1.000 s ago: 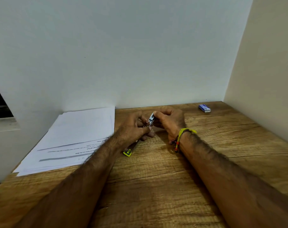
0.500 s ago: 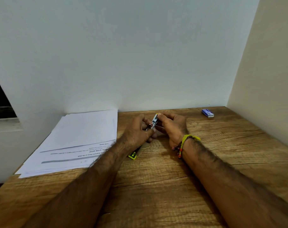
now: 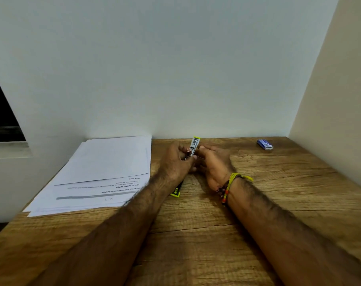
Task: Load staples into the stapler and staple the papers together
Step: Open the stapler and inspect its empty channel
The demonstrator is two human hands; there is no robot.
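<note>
Hands meet near the back of the wooden desk [image 3: 278, 203], both busy with a small stapler [image 3: 193, 148]. The left hand [image 3: 175, 164] has its fingers and thumb curled round the stapler's middle, gripping it. The stapler's metal top arm tilts up and away toward the wall, yellow-green at its tip, while its dark lower end with the same yellow-green trim pokes out beneath the left wrist and rests on the desk. The right hand [image 3: 213, 164] sits just beside it, fingers bent inward and touching the raised arm from the right; whether they pinch anything I cannot tell. A yellow and beaded bracelet [image 3: 233, 182] circles the right wrist. Left of the hands lies a loose stack of papers [image 3: 101, 170], flat on the desk against the wall. A small blue staple box [image 3: 264, 144] lies well apart at the far right.
</note>
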